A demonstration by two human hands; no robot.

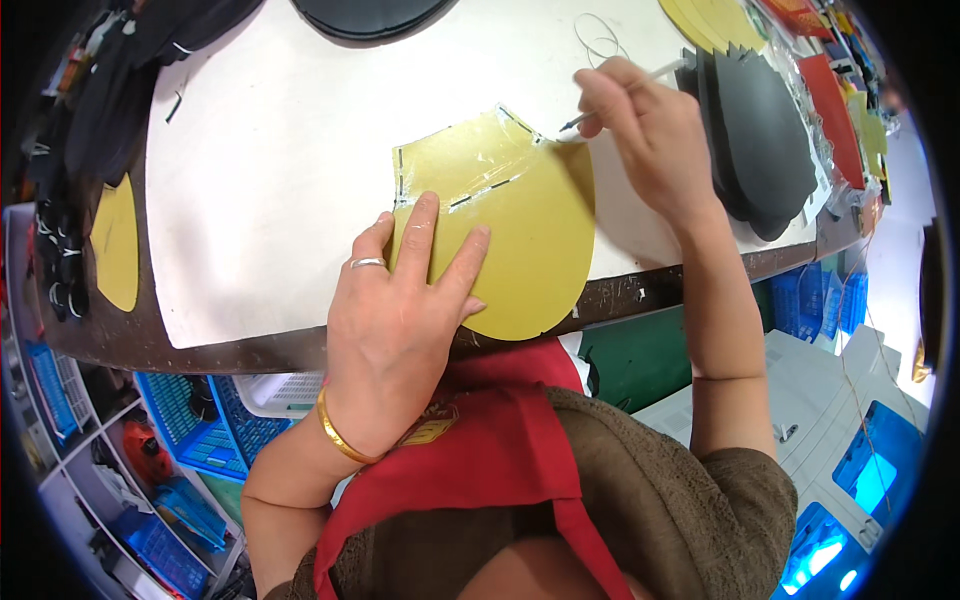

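A yellow template with a rounded lower end lies on a white work surface. Short dark slots or marks run along its upper part, and clear tape covers some of that area. My left hand rests flat on its left side, fingers spread and pressing on it. In my right hand is a pen with a pale barrel and a dark tip, pinched between thumb and fingers. The pen's tip is at the upper right edge of the template; whether it touches cannot be made out.
A stack of black cut pieces stands right of my right hand. Yellow pieces and a red sheet lie beyond. A black rounded piece is at the far edge, a thin loop nearby. Blue baskets sit below the table.
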